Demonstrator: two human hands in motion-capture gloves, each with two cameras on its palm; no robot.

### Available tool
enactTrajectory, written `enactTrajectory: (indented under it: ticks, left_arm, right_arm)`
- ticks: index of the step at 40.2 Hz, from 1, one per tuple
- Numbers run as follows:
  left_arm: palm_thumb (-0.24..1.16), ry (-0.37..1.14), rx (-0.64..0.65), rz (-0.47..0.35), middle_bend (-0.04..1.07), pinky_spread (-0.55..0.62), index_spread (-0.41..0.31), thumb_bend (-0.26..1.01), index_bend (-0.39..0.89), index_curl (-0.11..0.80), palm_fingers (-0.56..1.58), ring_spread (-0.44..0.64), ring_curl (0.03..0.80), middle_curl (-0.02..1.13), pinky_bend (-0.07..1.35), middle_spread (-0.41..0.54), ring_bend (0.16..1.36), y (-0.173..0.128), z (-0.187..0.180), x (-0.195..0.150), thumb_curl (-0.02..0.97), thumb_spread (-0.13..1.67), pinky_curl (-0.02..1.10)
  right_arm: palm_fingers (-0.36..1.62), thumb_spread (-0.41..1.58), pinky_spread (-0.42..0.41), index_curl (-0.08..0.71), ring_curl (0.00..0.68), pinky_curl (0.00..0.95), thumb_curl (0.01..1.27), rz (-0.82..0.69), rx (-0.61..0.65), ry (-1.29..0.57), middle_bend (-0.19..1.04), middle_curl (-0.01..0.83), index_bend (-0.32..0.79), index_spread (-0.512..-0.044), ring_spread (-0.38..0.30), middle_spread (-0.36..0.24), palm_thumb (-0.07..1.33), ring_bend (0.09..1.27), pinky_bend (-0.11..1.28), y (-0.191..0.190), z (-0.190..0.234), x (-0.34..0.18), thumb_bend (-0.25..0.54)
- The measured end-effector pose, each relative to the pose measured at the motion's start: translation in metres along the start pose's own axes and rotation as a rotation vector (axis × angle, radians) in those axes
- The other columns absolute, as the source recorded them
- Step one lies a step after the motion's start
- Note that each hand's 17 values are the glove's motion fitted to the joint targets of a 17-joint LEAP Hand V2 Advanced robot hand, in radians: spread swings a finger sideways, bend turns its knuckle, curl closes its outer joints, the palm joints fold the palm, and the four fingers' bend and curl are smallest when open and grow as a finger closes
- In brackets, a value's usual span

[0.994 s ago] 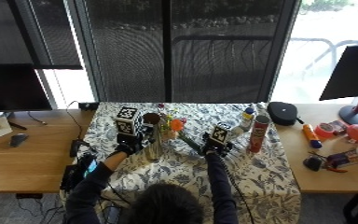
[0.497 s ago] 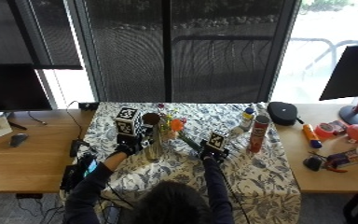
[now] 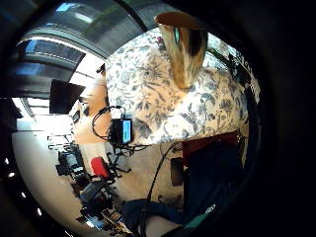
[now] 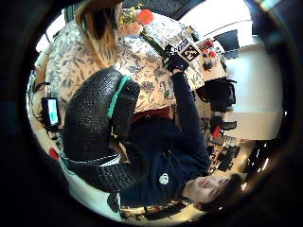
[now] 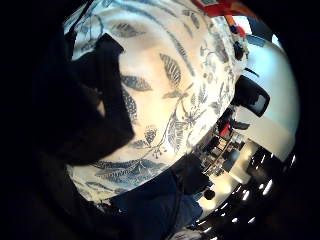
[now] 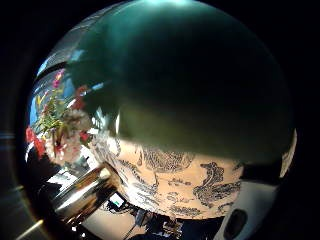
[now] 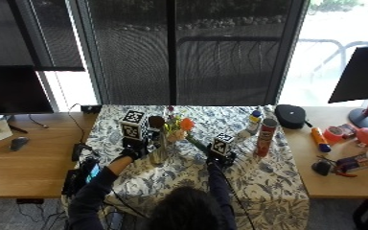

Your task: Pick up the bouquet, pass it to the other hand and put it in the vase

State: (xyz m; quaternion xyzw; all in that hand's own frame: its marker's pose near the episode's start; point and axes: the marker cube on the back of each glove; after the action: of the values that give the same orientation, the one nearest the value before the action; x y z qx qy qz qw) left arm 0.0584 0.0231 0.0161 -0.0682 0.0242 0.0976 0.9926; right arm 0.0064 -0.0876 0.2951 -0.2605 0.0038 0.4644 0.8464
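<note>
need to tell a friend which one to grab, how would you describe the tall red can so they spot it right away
Start at the flowered tablecloth in the middle of the long wooden table, in front of the window. Look to its far right side, right of the person's right hand: the red can stands upright there. It is taller than the small bottle with a blue cap just behind it, and the only red cylinder on the cloth.

Wooden table (image 7: 18, 167) under floral cloth (image 7: 267, 177); dark window blinds (image 7: 171, 52); bright daylight at right.
</note>
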Motion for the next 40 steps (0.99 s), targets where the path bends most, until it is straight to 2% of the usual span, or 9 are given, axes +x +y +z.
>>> enactTrajectory:
  ticks: [6, 7, 10, 12, 14, 18, 22, 33, 40]
  left_arm:
    - [0.25, -0.008, -0.009, -0.002, 0.18, 0.32, -0.035, -0.02, 0.16, 0.326, 0.19, 0.35, 0.266, 0.33, 0.37, 0.204, 0.48, -0.003, 0.002, -0.001, 0.268, 1.23, 0.34]
    - [0.25, -0.01, -0.011, -0.003, 0.18, 0.32, -0.035, -0.02, 0.16, 0.326, 0.19, 0.35, 0.266, 0.33, 0.37, 0.204, 0.48, -0.003, 0.002, -0.001, 0.268, 1.23, 0.34]
    - [0.25, -0.011, -0.019, -0.008, 0.18, 0.32, -0.035, -0.02, 0.16, 0.326, 0.19, 0.35, 0.267, 0.33, 0.36, 0.204, 0.48, -0.002, 0.002, 0.001, 0.268, 1.23, 0.34]
    - [0.25, -0.012, -0.024, -0.01, 0.18, 0.32, -0.035, -0.02, 0.16, 0.326, 0.19, 0.35, 0.267, 0.33, 0.36, 0.204, 0.48, -0.001, 0.002, 0.002, 0.268, 1.23, 0.34]
    - [0.25, -0.016, -0.025, -0.01, 0.18, 0.32, -0.035, -0.02, 0.16, 0.326, 0.19, 0.35, 0.268, 0.33, 0.36, 0.204, 0.48, -0.001, 0.002, 0.002, 0.268, 1.23, 0.34]
    - [0.25, -0.018, -0.028, -0.012, 0.18, 0.32, -0.035, -0.02, 0.16, 0.326, 0.19, 0.35, 0.269, 0.33, 0.36, 0.204, 0.48, 0.003, -0.001, 0.004, 0.268, 1.23, 0.35]
    - [0.25, -0.018, -0.03, -0.013, 0.18, 0.32, -0.035, -0.02, 0.16, 0.326, 0.19, 0.35, 0.269, 0.33, 0.36, 0.204, 0.48, 0.002, 0.001, 0.003, 0.268, 1.23, 0.35]
    - [0.25, -0.017, -0.039, -0.01, 0.18, 0.32, -0.029, -0.02, 0.15, 0.326, 0.19, 0.36, 0.271, 0.33, 0.36, 0.204, 0.48, -0.001, 0.004, 0.005, 0.268, 1.23, 0.35]
    - [0.25, -0.002, -0.047, 0.001, 0.18, 0.32, -0.028, -0.02, 0.15, 0.326, 0.19, 0.36, 0.273, 0.33, 0.36, 0.204, 0.48, -0.006, 0.001, 0.01, 0.268, 1.23, 0.35]
  right_arm:
    - [0.99, 1.17, 0.16, 0.335, 0.362, 0.254, 0.41, 0.193, 0.101, -0.025, 0.39, 0.473, 0.36, -0.239, -0.206, -0.138, 1.03, 0.53, 0.28, -0.016, -0.006, 0.007, 0.157]
    - [0.95, 1.17, 0.167, 0.338, 0.362, 0.262, 0.41, 0.166, 0.104, -0.055, 0.34, 0.456, 0.35, -0.24, -0.208, -0.138, 1.03, 0.52, 0.29, -0.019, -0.006, 0.003, 0.154]
    - [1.05, 1.18, 0.126, 0.361, 0.375, 0.25, 0.41, -0.094, 0.105, -0.232, 0.42, 0.493, 0.34, -0.24, -0.222, -0.148, 1.06, 0.52, 0.2, -0.019, -0.005, -0.015, 0.16]
    - [1.07, 1.19, 0.104, 0.376, 0.385, 0.249, 0.4, -0.193, 0.233, -0.377, 0.44, 0.505, 0.34, -0.24, -0.23, -0.154, 1.07, 0.52, 0.17, -0.027, -0.013, -0.03, 0.158]
    - [1.08, 1.2, 0.073, 0.393, 0.398, 0.248, 0.4, -0.206, 0.382, -0.477, 0.45, 0.517, 0.35, -0.243, -0.237, -0.159, 1.08, 0.54, 0.14, -0.04, -0.02, -0.041, 0.161]
    - [1.11, 1.21, 0.02, 0.415, 0.424, 0.252, 0.39, -0.158, 0.41, -0.441, 0.48, 0.543, 0.33, -0.241, -0.243, -0.172, 1.08, 0.57, 0.15, -0.042, -0.014, -0.034, 0.15]
    - [1.13, 1.22, -0.029, 0.434, 0.446, 0.273, 0.38, -0.099, 0.568, -0.422, 0.49, 0.561, 0.31, -0.244, -0.246, -0.181, 1.08, 0.59, 0.18, -0.064, -0.017, -0.032, 0.14]
    - [1.18, 1.2, -0.114, 0.469, 0.49, 0.354, 0.36, -0.122, 0.322, -0.397, 0.52, 0.603, 0.25, -0.253, -0.243, -0.198, 1.07, 0.63, 0.26, -0.032, -0.002, -0.013, 0.091]
    - [1.18, 1.19, -0.133, 0.493, 0.51, 0.387, 0.36, -0.122, 0.617, -0.596, 0.53, 0.628, 0.24, -0.257, -0.238, -0.194, 1.09, 0.64, 0.26, -0.068, -0.041, -0.006, 0.074]
